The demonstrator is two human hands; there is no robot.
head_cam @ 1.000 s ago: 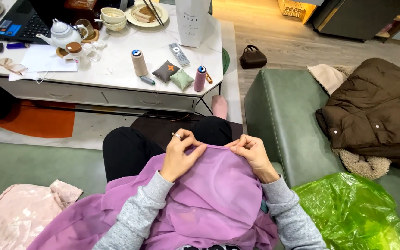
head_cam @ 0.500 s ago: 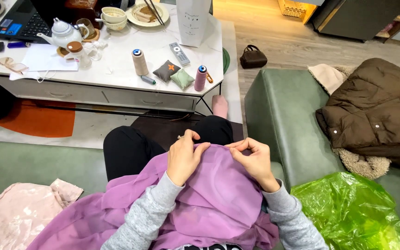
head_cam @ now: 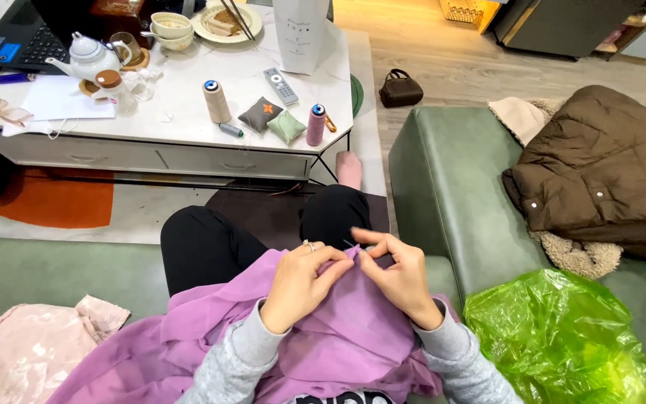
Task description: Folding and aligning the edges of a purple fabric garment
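Observation:
A purple cloth (head_cam: 330, 337) lies bunched across my lap on the green sofa (head_cam: 443, 179). My left hand (head_cam: 304, 280), with a ring on one finger, pinches the cloth's top edge. My right hand (head_cam: 398, 273) pinches the same edge right beside it, fingertips almost touching the left hand's. A thin needle-like tip shows between the fingers, too small to be sure of. Both grey sleeves rest on the cloth.
A white low table (head_cam: 188, 142) ahead carries a beige thread spool (head_cam: 216, 101), a pink spool (head_cam: 315, 124), two pincushions (head_cam: 272, 120), a remote, teapot, dishes and laptop. A green plastic bag (head_cam: 562, 337) and brown jacket (head_cam: 600, 172) lie to my right, pink cloth (head_cam: 31, 352) to my left.
Both hands shifted slightly rightward and closer together along the cloth's edge; the right hand's fingers now close on the edge next to the left hand.

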